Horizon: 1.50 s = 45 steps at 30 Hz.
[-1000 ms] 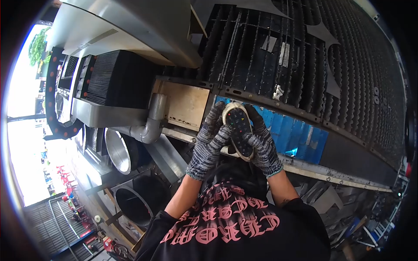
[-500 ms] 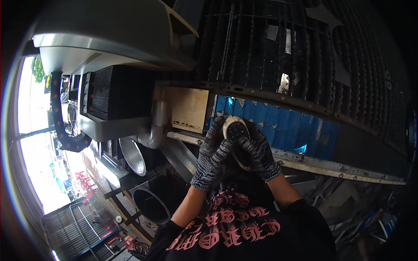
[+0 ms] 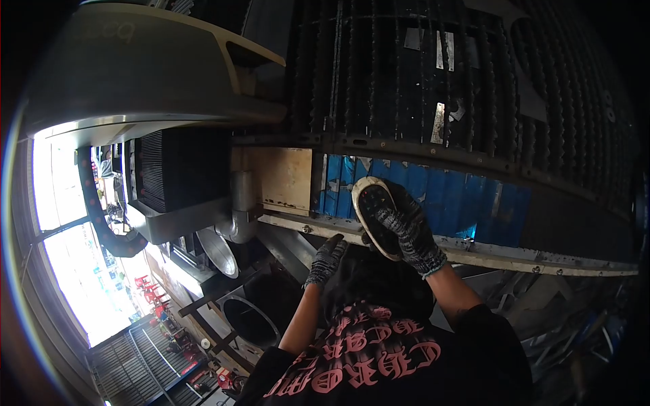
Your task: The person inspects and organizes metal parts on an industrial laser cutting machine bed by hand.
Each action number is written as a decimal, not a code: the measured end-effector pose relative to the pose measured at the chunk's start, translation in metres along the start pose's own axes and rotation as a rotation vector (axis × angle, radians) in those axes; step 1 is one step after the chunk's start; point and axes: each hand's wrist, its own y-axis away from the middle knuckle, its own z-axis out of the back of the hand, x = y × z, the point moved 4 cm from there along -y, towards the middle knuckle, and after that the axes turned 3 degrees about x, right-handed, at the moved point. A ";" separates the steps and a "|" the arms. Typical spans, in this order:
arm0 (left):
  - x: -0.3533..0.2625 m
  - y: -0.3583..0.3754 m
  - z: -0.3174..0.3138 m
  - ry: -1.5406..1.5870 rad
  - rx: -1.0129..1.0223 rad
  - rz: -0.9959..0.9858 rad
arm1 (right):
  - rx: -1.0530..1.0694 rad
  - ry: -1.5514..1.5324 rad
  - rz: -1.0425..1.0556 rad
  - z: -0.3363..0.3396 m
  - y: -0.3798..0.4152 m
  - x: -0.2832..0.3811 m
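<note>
My right hand [image 3: 414, 233], in a grey and black knit glove, grips a handheld remote control [image 3: 371, 203]. The remote has a cream-coloured rim, a long rounded shape and a black face with small coloured buttons. Its lower part is partly covered by my gloved fingers, and the thumb lies over the face. My left hand [image 3: 328, 262], gloved alike, is apart from the remote, low and to its left. Nothing shows in it, and its fingers stretch toward the pale edge rail [image 3: 325, 230] of the machine bed.
A slatted metal bed [image 3: 379, 81] with serrated bars and scrap pieces lies ahead. Blue corrugated panels [image 3: 440, 196] run along its near side. To the left stand a large machine housing [image 3: 156, 68], a black bellows [image 3: 183, 169] and a round metal duct [image 3: 247, 318].
My left hand has let go of the remote control and dropped down to the left. My right hand still holds the remote. The head view has shifted slightly.
</note>
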 end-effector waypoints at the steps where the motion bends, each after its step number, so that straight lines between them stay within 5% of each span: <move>1: 0.031 -0.002 -0.004 -0.271 -0.038 -0.132 | -0.006 -0.009 0.007 0.003 -0.001 0.001; 2: 0.069 -0.002 -0.009 -0.273 -0.034 -0.128 | -0.013 -0.019 0.014 0.006 -0.002 0.002; 4: 0.139 0.002 -0.015 -0.052 0.042 0.277 | -0.025 -0.112 -0.011 0.010 0.000 0.004; 7: 0.107 0.029 -0.007 0.059 0.069 0.530 | -0.003 -0.275 -0.024 0.013 0.004 0.005; 11: 0.091 0.022 -0.013 0.158 0.023 0.475 | 0.001 -0.278 -0.092 0.016 0.008 0.002; 14: 0.077 -0.004 -0.015 0.204 -0.035 0.305 | 0.021 -0.479 -0.034 0.014 0.005 -0.015; 16: 0.083 -0.031 -0.022 0.051 -0.049 0.025 | 0.048 -0.466 0.009 0.017 0.004 -0.029; 22: 0.011 -0.027 -0.031 0.096 0.015 0.079 | 0.061 -0.560 -0.026 0.014 0.010 -0.018; 31: 0.057 -0.010 -0.029 -0.261 0.030 -0.053 | 0.022 -0.472 0.007 0.002 0.015 0.010; 40: 0.104 -0.013 -0.028 -0.013 0.045 0.083 | -0.019 -0.485 0.038 0.005 0.012 -0.005; 45: 0.065 -0.008 -0.030 0.003 0.015 0.046 | 0.040 -0.486 0.030 -0.005 0.015 0.003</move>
